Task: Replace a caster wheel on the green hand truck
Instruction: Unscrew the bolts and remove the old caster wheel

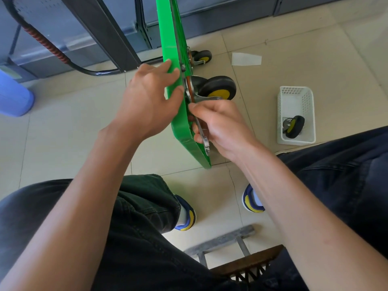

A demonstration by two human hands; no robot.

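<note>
1. Two hands work on the green hand truck (178, 114), which stands on its edge on the tiled floor (315, 59) between the person's knees.
2. Steady the deck with the left hand (147, 97): its fingers lie straight and flat against the green face, pressing, not curled round anything.
3. Grip the wrench (202, 134) firmly in the right hand (222, 127); its fingers are curled round the handle, with thumb and forefinger near the head at the caster plate.
4. Seat the wrench head fully on the fastener before turning; whether it is seated cannot be told, as the hand hides it.
5. Keep the caster wheel (217, 88) clear of the fingers; it projects from the deck just above the right hand.
6. Turn in short arcs, since the deck edge probably limits the swing.
7. Note the second caster (292, 127) lying in the white basket (282, 114), well apart to the right.
</note>
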